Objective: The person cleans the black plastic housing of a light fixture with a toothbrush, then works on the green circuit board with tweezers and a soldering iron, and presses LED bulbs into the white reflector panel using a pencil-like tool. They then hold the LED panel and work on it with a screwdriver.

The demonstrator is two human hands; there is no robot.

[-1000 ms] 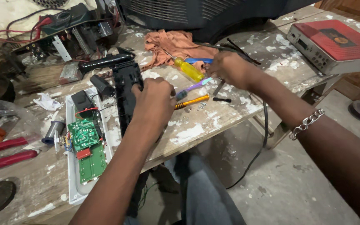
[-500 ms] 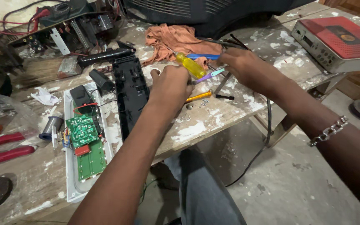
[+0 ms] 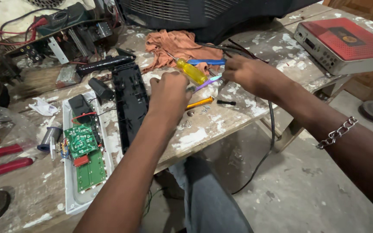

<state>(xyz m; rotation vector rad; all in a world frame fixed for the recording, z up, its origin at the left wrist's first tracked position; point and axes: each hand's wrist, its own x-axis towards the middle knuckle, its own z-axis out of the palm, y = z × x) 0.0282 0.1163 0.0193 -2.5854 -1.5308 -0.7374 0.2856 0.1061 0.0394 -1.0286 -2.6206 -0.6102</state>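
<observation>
Both hands were over the bench [image 3: 203, 133], just right of the long black cover [image 3: 129, 97], my landmark. The left hand [image 3: 169, 92] sat right beside the cover. Its fingers were curled under, away from the camera, so I couldn't tell whether they gripped anything. The yellow-handled screwdriver [image 3: 191, 71] lay against its knuckles. The right hand [image 3: 249, 75] was further right of the cover, and its fingers [image 3: 229, 69] were drawn together, apparently pinching the end of the purple-handled tool [image 3: 208, 81].

My worry was the loose screws [image 3: 203, 110], right of the cover and near the bench edge. I judged that a wrist sweeping across could knock them onto the floor. The black cable [image 3: 270, 129] hung off the edge beneath the right forearm and could have snagged, dragging tools with it.

I counted these, placing them from the cover:
- Four handled tools to the right: yellow, purple, a blue one [image 3: 206, 62] and a small orange one [image 3: 199, 102].
- Two green circuit boards [image 3: 80, 140] in one white tray [image 3: 67, 196] to the left.
- One pair of red-handled pliers [image 3: 5, 157] far left.
- One orange rag [image 3: 173, 45] behind and to the right.
- One red-topped box [image 3: 346, 45] far right.
</observation>
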